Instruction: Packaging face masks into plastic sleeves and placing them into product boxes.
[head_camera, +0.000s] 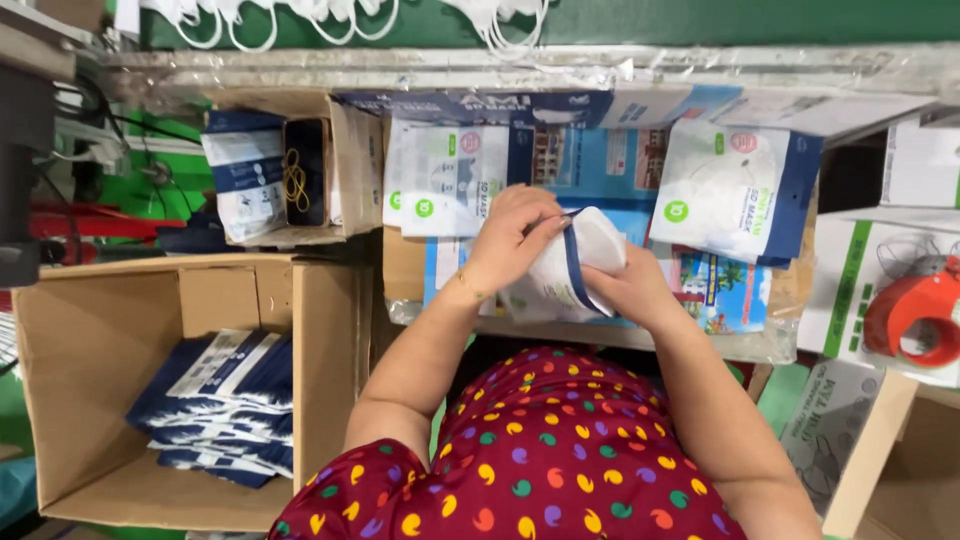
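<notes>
I hold a white pouch with a blue edge (568, 272) over the work table, stuffed with white face masks. My left hand (512, 238) grips its upper left side, fingers curled at the pouch's opening. My right hand (628, 288) supports it from below on the right. A stack of flat white-and-blue pouches (445, 176) lies just behind my left hand, and another stack (735, 190) lies to the right.
A large open cardboard box (100, 320) at the left holds several filled blue-and-white pouches (225, 405). A smaller box (352, 160) behind it holds pouches and yellow rubber bands. A red tape dispenser (915, 315) sits at right. White masks (260, 15) hang along the top.
</notes>
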